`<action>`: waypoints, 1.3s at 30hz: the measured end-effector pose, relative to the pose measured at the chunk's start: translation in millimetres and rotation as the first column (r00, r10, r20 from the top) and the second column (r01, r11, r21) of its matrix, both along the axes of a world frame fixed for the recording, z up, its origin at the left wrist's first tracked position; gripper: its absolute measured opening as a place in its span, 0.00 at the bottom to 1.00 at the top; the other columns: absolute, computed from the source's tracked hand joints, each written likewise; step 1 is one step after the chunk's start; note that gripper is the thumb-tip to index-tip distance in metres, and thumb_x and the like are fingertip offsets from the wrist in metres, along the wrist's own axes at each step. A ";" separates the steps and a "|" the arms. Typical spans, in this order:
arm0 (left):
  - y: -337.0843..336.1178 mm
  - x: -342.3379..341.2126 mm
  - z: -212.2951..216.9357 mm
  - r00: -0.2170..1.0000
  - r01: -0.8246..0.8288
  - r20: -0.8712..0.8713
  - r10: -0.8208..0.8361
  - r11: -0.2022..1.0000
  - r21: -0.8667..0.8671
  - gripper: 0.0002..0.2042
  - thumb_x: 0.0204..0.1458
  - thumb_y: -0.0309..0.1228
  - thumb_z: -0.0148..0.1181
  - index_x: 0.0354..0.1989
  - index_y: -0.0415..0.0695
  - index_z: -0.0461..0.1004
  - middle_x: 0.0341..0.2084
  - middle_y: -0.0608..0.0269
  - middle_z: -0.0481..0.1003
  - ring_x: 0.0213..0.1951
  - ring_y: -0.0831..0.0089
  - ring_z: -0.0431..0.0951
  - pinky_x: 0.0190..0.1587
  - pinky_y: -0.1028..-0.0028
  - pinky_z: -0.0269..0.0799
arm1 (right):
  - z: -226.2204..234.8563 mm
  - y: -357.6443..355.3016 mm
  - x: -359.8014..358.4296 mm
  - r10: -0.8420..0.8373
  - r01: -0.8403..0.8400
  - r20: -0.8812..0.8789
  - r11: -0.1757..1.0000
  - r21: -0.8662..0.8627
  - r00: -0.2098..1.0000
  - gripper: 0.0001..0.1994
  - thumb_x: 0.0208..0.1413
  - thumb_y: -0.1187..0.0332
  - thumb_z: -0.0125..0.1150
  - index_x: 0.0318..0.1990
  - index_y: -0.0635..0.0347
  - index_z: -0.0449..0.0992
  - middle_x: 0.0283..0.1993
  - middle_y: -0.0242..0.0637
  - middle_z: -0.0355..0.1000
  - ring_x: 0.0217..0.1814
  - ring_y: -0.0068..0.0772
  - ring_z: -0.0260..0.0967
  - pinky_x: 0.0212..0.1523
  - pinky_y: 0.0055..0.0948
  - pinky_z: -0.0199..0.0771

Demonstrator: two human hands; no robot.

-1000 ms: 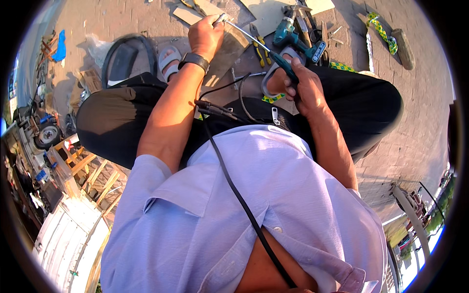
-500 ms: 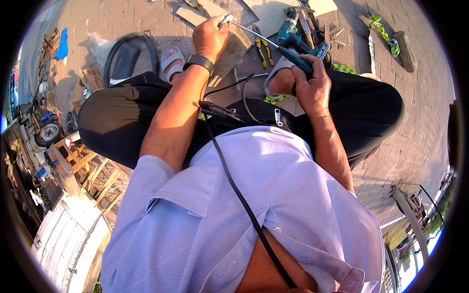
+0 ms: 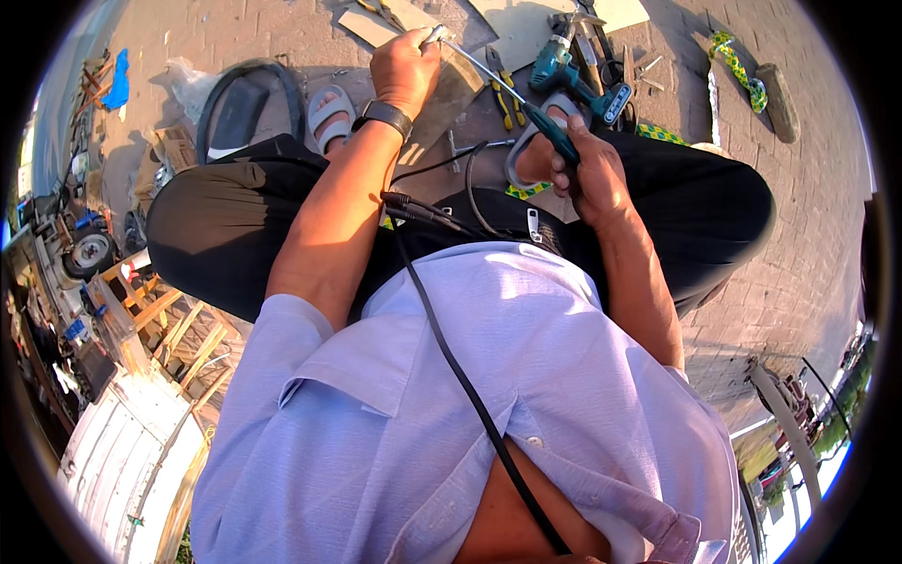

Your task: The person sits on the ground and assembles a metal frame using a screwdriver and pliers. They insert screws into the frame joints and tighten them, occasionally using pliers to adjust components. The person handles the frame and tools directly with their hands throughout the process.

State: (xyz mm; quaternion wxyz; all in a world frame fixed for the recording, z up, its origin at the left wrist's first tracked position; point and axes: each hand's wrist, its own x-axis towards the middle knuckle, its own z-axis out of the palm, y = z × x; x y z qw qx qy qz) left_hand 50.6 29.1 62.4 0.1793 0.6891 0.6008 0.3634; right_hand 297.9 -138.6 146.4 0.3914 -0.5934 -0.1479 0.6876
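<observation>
My right hand (image 3: 598, 179) is closed around the dark green handle of a long screwdriver (image 3: 552, 133). Its thin steel shaft slants up and left to the fingers of my left hand (image 3: 405, 73). There, my left hand pinches a small shiny metal piece (image 3: 435, 35) at the screwdriver's tip; its exact kind is hard to make out. Beneath that hand lies a flat wooden board (image 3: 446, 99). Yellow-and-black pliers (image 3: 507, 94) rest on the ground beside the shaft. Farther right is a teal cordless drill (image 3: 561, 70).
A T-shaped metal tool (image 3: 458, 150) lies between my sandalled feet. A black rubber ring (image 3: 206, 113) is at the left. Far right, a yellow-green rope (image 3: 738, 70) lies beside a stone-like block (image 3: 778, 103). A black cable (image 3: 442, 338) hangs over my shirt.
My right hand has shifted slightly down and left, tilting the screwdriver more steeply and uncovering more of the drill. The left hand has stayed in place.
</observation>
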 end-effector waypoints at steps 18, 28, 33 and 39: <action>-5.5 -1.6 4.5 0.997 0.035 -0.063 -0.033 0.998 0.044 0.13 0.55 0.39 0.64 0.45 0.49 0.84 0.34 0.50 0.82 0.38 0.51 0.83 0.41 0.62 0.78 | 5.9 0.1 -3.7 -0.071 -0.069 0.501 0.964 0.256 0.862 0.18 0.63 0.56 0.67 0.46 0.65 0.77 0.30 0.33 0.71 0.25 0.18 0.66 0.25 0.20 0.64; -5.4 0.0 -0.7 0.997 0.008 -0.078 -0.004 0.999 0.048 0.12 0.55 0.38 0.64 0.45 0.48 0.84 0.34 0.50 0.82 0.38 0.50 0.83 0.40 0.61 0.78 | 9.9 1.5 -0.1 0.015 -0.131 0.427 0.961 0.243 0.904 0.15 0.66 0.61 0.63 0.45 0.68 0.76 0.31 0.35 0.72 0.25 0.24 0.66 0.27 0.25 0.67; -8.7 3.7 -1.1 1.000 0.005 -0.030 -0.003 0.997 0.071 0.12 0.54 0.37 0.66 0.45 0.48 0.84 0.36 0.51 0.82 0.38 0.50 0.82 0.40 0.61 0.79 | 9.2 -2.0 -10.3 -0.065 0.005 0.278 0.977 0.213 0.958 0.15 0.66 0.61 0.63 0.45 0.68 0.77 0.34 0.36 0.74 0.27 0.24 0.69 0.28 0.25 0.70; -8.0 -0.1 -1.6 0.998 0.023 -0.061 -0.020 0.998 0.061 0.12 0.54 0.36 0.66 0.45 0.47 0.84 0.37 0.51 0.82 0.39 0.50 0.83 0.41 0.60 0.79 | 6.7 -1.5 -2.8 -0.004 -0.019 0.222 0.995 0.102 0.975 0.16 0.68 0.57 0.61 0.41 0.63 0.77 0.28 0.30 0.70 0.22 0.19 0.63 0.21 0.22 0.60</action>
